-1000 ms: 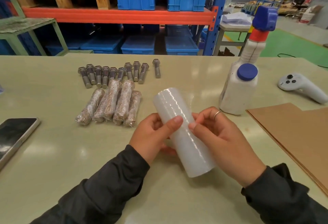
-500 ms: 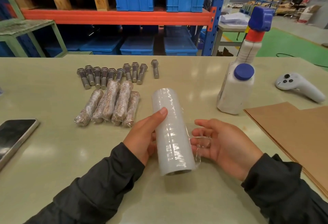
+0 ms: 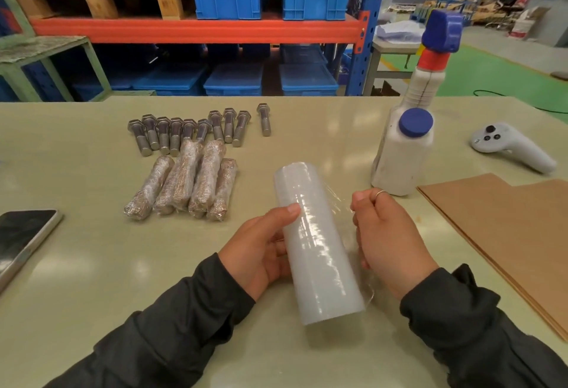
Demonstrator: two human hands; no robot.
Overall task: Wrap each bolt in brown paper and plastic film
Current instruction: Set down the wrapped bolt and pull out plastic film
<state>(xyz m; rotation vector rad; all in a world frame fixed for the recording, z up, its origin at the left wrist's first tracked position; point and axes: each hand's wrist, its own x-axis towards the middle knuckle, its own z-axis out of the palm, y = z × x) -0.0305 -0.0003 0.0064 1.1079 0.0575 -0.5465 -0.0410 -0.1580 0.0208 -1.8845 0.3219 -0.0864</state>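
Gripping the roll of plastic film [image 3: 316, 243] from its left side, the left hand [image 3: 258, 252] has its thumb laid across the top and its fingers curled underneath. On the right, the right hand [image 3: 387, 240] is closed, fingers curled on the loose edge of film, and a thin clear sheet stretches between it and the roll.

Far and left of the hands lie five wrapped bolts [image 3: 187, 185], side by side and touching, and beyond them a row of bare bolts [image 3: 190, 132] not yet wrapped. To the right a stack of brown paper [image 3: 504, 228] sits at the table's [image 3: 92, 264] near right edge, with a white bottle [image 3: 402, 154] just beyond it. A phone [image 3: 21, 237] rests at the far left and a white controller [image 3: 513, 149] at the far right.

The main risk, as I judge it, is the film itself: pulled unevenly, it may bunch, cling to itself or tear along the edge, leaving a ragged strip. A loose hold on the roll could also let it spin or slip down onto the table. No bolt is in hand and no paper is laid out, so film drawn out now may stick to the table.
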